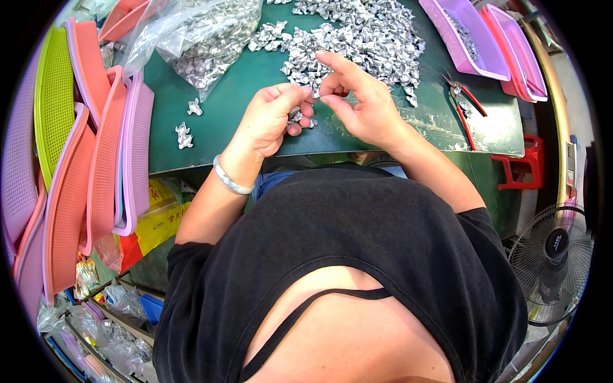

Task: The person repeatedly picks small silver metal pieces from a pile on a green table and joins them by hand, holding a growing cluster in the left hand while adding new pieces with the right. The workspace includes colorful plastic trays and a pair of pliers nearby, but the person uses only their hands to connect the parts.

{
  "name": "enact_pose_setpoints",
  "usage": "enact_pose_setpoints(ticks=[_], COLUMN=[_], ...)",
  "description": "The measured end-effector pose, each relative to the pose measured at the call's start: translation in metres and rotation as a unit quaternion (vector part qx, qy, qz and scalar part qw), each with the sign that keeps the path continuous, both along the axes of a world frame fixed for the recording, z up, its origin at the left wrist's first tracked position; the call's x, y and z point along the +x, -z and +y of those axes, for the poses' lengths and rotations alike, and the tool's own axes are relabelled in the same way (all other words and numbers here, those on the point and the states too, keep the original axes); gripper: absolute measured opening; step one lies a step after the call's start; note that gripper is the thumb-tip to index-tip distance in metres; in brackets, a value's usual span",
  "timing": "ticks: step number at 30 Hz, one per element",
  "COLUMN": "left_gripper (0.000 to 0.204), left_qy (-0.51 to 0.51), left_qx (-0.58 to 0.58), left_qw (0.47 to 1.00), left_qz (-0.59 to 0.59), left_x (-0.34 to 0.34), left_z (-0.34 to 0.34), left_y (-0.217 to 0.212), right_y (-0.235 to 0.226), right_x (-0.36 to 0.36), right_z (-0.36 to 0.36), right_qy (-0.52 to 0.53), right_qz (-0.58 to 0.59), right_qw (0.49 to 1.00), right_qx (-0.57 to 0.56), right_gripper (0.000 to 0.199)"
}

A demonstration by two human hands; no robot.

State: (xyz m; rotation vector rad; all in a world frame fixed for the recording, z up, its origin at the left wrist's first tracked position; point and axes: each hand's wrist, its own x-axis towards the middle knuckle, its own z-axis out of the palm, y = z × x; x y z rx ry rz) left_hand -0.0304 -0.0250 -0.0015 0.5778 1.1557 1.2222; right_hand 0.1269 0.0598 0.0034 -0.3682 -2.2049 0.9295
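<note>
My left hand (276,115), with a pale bangle at its wrist, is closed around a few small silver metal castings (295,115); some show between its curled fingers. My right hand (363,102) meets it at the fingertips. There the thumb and a bent finger close on a tiny silver piece (315,95), while the index finger points away. Just beyond both hands spreads a big heap of silver castings (357,48) on the green table (223,137). Two loose figure-shaped castings, one nearer (184,136) and one farther (194,107), lie left of my left hand.
A clear plastic bag (204,54) of castings stands at the back left. Stacked plastic baskets (102,153) line the left side. Red-handled pliers (461,102) rest on the right, below a purple basket (472,48). A red stool (527,163) and a fan (554,255) are farther right.
</note>
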Motion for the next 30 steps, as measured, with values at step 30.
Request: enact_pose_setpoints(ticks=[30], left_gripper=[0.015], left_qy=[-0.024], left_qx=[0.027], left_qw=[0.994], left_qz=[-0.101], left_x=[-0.014], left_z=[-0.006], left_y=[-0.003], right_y=[0.019], right_x=[-0.005], right_z=[-0.015], right_qy=[0.027], right_qz=[-0.167], right_qw=[0.982], right_qx=[0.080], right_gripper=[0.035])
